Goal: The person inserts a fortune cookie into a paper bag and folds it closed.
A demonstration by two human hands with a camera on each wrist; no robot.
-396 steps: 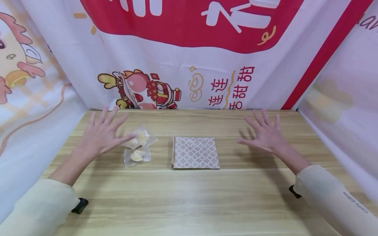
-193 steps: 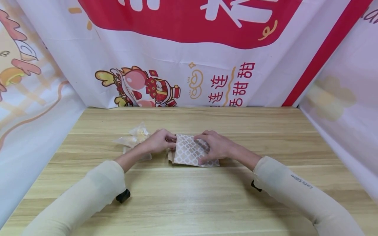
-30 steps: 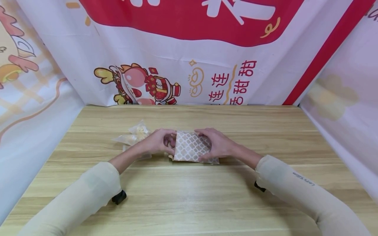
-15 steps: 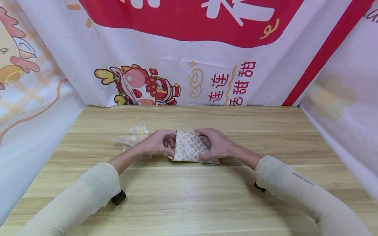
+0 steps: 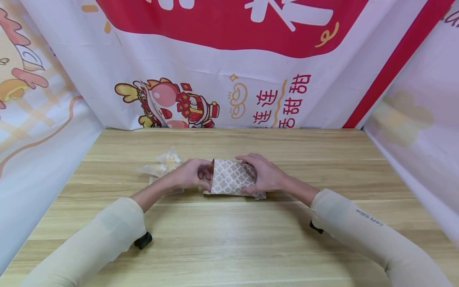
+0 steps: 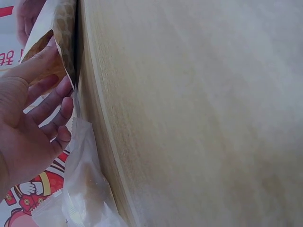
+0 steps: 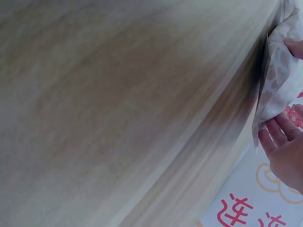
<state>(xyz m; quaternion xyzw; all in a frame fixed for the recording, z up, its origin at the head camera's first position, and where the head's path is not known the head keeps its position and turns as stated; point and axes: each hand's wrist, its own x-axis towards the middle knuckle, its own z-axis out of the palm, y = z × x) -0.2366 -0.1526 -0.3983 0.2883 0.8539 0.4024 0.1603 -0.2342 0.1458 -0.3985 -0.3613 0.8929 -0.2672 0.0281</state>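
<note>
A patterned tan-and-white paper bag (image 5: 227, 179) lies across the middle of the table, puffed up, its mouth facing left. My left hand (image 5: 189, 173) is at that mouth; in the left wrist view the thumb and fingers (image 6: 45, 56) reach into the brown opening, spread apart. My right hand (image 5: 268, 174) grips the bag's body from the right, thumb on the near side and fingers over the far side. In the right wrist view, fingertips (image 7: 277, 130) press the crumpled paper. Clear packets (image 5: 168, 159) with pale yellow pieces lie beside the left hand, partly hidden by it.
The wooden table (image 5: 229, 239) runs back to a white and red printed cloth (image 5: 201, 63). More printed cloth stands at the left and right sides. One packet (image 6: 87, 184) lies close under the left hand's little finger.
The bag lay flat at first with both hands apart from it; now both are on it and it bulges. Over the last second, its mouth has widened slightly and the hands have barely moved.
</note>
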